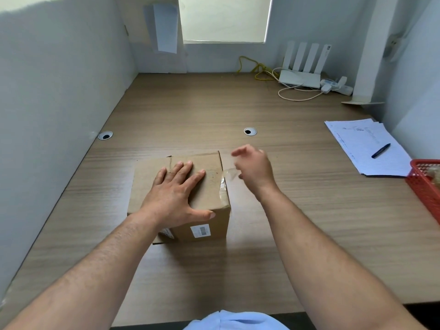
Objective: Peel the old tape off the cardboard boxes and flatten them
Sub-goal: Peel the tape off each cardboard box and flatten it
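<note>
A closed brown cardboard box [147, 179] stands on the wooden desk [214, 110], with white barcode labels on its near face. My left hand [176, 194] lies flat on the box top, fingers spread and straight. A strip of clear tape [229, 173] runs from the box's right top edge out to my right hand [253, 169], which is raised just right of the box and pinches the strip's free end. More clear tape clings along the box's right edge.
A red plastic basket [425, 186] sits at the right edge. Lined papers [364, 148] with a dark pen [381, 150] lie at the right. A white router [301, 77] with cables stands at the back. Two cable holes are set in the desk.
</note>
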`<state>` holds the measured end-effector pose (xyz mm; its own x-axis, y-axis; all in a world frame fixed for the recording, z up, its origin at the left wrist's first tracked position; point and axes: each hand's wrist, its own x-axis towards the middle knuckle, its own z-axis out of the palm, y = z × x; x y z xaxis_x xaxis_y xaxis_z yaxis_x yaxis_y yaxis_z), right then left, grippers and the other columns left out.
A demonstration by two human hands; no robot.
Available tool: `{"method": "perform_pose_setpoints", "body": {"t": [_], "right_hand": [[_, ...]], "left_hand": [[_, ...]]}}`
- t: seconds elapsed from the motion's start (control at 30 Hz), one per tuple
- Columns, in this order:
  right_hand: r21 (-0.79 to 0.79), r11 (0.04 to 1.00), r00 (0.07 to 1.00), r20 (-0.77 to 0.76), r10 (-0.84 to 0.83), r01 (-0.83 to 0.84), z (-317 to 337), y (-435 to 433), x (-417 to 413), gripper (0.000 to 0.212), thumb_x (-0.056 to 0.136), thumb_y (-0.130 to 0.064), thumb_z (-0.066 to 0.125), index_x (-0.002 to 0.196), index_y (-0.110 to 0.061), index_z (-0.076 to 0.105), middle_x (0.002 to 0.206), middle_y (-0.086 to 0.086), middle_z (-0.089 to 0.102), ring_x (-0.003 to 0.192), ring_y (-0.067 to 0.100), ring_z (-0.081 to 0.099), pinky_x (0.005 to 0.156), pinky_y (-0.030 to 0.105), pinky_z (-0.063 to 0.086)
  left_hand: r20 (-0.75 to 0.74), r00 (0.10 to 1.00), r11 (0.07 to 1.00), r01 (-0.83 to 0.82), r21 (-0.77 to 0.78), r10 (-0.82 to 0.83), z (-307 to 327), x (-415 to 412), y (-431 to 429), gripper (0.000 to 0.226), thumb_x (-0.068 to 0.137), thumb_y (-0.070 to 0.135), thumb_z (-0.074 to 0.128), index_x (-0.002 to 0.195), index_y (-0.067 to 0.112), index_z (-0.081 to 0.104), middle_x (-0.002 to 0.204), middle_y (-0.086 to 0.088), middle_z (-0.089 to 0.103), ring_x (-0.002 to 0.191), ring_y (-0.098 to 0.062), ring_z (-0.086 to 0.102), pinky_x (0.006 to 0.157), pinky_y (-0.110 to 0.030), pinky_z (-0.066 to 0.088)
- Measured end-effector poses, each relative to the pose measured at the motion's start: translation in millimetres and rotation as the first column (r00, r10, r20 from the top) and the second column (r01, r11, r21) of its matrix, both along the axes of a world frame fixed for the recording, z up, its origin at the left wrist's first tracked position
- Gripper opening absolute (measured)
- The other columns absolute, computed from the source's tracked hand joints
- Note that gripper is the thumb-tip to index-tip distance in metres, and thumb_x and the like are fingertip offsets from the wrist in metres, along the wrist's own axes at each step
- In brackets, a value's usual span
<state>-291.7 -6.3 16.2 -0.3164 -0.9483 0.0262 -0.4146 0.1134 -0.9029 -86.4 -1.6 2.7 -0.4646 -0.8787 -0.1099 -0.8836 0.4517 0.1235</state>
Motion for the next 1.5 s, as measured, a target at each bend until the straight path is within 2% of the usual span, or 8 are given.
{"method": "perform_pose_setpoints", "body": {"t": [0.07, 0.2, 0.33, 0.73, 0.9, 1.0, 1.27, 1.5], "right_hand": [[0.011, 0.987, 0.985, -0.069, -0.161, 0.162, -0.2, -1.6, -5.9, 0.005, 0.085, -0.017, 0.058, 0.087, -0.019, 0.062, 0.103, 0.007, 0.056, 0.087, 0.018, 0.055, 0.073, 0.030, 0.045], [0.086, 0.993, 0.915, -0.402, -0.036, 0.077, 1.9, 4.3, 4.2, 0.046, 0.085, -0.060, 0.051, 0.062, -0.021, 0.042, 0.064, -0.006, 0.051, 0.063, 0.018, 0.047, 0.053, 0.028, 0.027], [0.169, 0.986, 0.780, -0.617, 0.100, 0.007, 1.0, 4.4, 25.7, 0.039, 0.084, -0.056, 0.050, 0.080, -0.019, 0.057, 0.087, 0.001, 0.063, 0.081, 0.023, 0.057, 0.065, 0.030, 0.035], [0.135, 0.991, 0.904, -0.426, 0.042, 0.018, -0.5, 8.7, 31.2, 0.022, 0.097, -0.018, 0.044, 0.105, -0.001, 0.057, 0.101, 0.014, 0.064, 0.093, 0.029, 0.058, 0.069, 0.030, 0.039], [0.168, 0.985, 0.999, -0.028, -0.031, 0.035, 1.0, 7.3, 22.1, 0.022, 0.089, -0.005, 0.043, 0.075, 0.001, 0.058, 0.075, 0.016, 0.064, 0.055, 0.025, 0.056, 0.050, 0.035, 0.047], [0.090, 0.995, 0.997, 0.076, 0.032, -0.039, 8.2, 9.0, 7.5, 0.021, 0.097, -0.018, 0.044, 0.086, -0.010, 0.060, 0.080, 0.003, 0.066, 0.044, 0.014, 0.054, 0.044, 0.026, 0.046], [-0.194, 0.973, 0.963, -0.261, 0.073, -0.126, -6.5, 31.5, 1.0, 0.012, 0.091, -0.016, 0.060, 0.096, -0.007, 0.065, 0.085, 0.002, 0.064, 0.070, 0.024, 0.063, 0.071, 0.036, 0.052], [-0.353, 0.914, 0.843, -0.538, -0.025, -0.199, -19.2, 39.7, 2.4, 0.025, 0.078, -0.018, 0.075, 0.096, -0.005, 0.063, 0.085, 0.005, 0.064, 0.060, 0.015, 0.057, 0.058, 0.028, 0.049]], "left_hand": [[0.005, 1.000, 1.000, 0.001, 0.001, -0.001, 0.4, 0.1, 0.8, 0.117, 0.048, 0.096, 0.022, 0.150, 0.044, -0.003, 0.160, 0.008, -0.014, 0.144, -0.009, -0.020, 0.118, -0.039, -0.013], [0.011, 1.000, 1.000, 0.010, 0.009, -0.010, 1.0, 0.3, -1.1, 0.115, 0.052, 0.096, 0.025, 0.150, 0.042, -0.003, 0.160, 0.007, -0.014, 0.145, -0.010, -0.019, 0.118, -0.040, -0.013], [0.017, 1.000, 1.000, 0.014, 0.008, -0.014, 1.9, -1.5, -2.0, 0.110, 0.060, 0.091, 0.036, 0.150, 0.042, -0.003, 0.161, 0.006, -0.013, 0.145, -0.010, -0.018, 0.118, -0.040, -0.012], [-0.002, 1.000, 1.000, -0.007, 0.016, 0.007, 1.6, -1.2, -3.8, 0.110, 0.059, 0.091, 0.035, 0.151, 0.041, -0.001, 0.161, 0.006, -0.011, 0.145, -0.011, -0.018, 0.117, -0.039, -0.013], [-0.001, 1.000, 1.000, -0.007, 0.020, 0.007, -0.1, -0.7, -9.0, 0.110, 0.059, 0.092, 0.036, 0.150, 0.042, -0.001, 0.161, 0.006, -0.010, 0.145, -0.011, -0.018, 0.117, -0.039, -0.014], [0.002, 1.000, 0.999, -0.018, 0.037, 0.018, 1.7, -0.8, -13.6, 0.111, 0.058, 0.093, 0.036, 0.150, 0.043, 0.001, 0.161, 0.006, -0.009, 0.146, -0.011, -0.016, 0.118, -0.040, -0.012], [-0.007, 0.998, 0.992, -0.057, 0.117, 0.058, 20.3, -5.0, -44.9, 0.110, 0.057, 0.092, 0.041, 0.150, 0.043, 0.011, 0.162, 0.004, 0.004, 0.148, -0.014, -0.001, 0.118, -0.042, -0.003], [-0.010, 0.993, 0.977, -0.113, 0.184, 0.117, 33.7, -11.3, -71.8, 0.122, 0.041, 0.097, 0.033, 0.149, 0.043, 0.018, 0.160, 0.002, 0.014, 0.146, -0.022, 0.012, 0.115, -0.049, 0.012]]}}
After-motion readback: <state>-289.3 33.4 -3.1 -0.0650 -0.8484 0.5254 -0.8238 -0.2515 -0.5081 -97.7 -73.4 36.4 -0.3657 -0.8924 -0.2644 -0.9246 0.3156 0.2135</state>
